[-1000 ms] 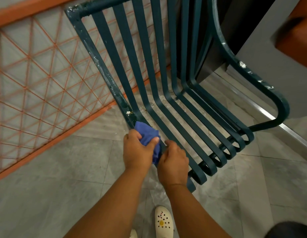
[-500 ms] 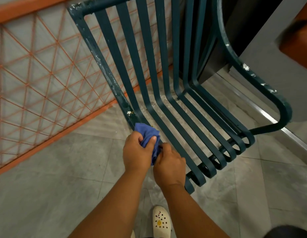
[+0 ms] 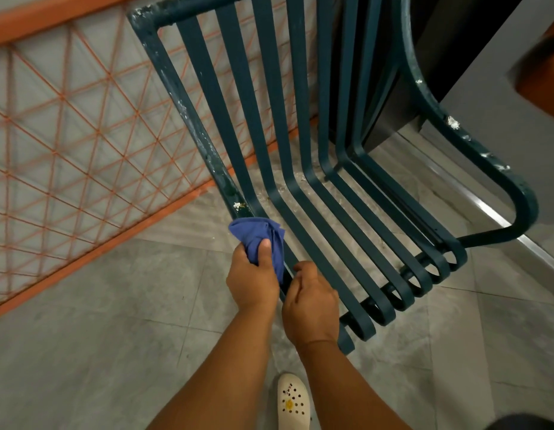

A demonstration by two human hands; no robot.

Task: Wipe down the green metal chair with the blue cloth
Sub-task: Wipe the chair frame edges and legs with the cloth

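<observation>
The green metal chair (image 3: 303, 193) with long flat slats fills the middle of the head view, its seat sloping down toward me. My left hand (image 3: 252, 277) grips the bunched blue cloth (image 3: 258, 235) against the chair's left side rail, just below a white paint fleck. My right hand (image 3: 311, 301) sits beside it with fingers curled round the leftmost seat slat near the front edge. White flecks dot the left rail and the right armrest (image 3: 455, 131).
An orange lattice railing (image 3: 68, 144) runs along the left. Grey floor tiles (image 3: 99, 336) spread below. A grey wall and dark panel (image 3: 486, 88) stand right behind the chair. A white perforated clog (image 3: 292, 401) shows at the bottom.
Both hands stay at the chair's left front corner. My right hand has shifted slightly toward the left hand along the slat; the cloth has barely moved.
</observation>
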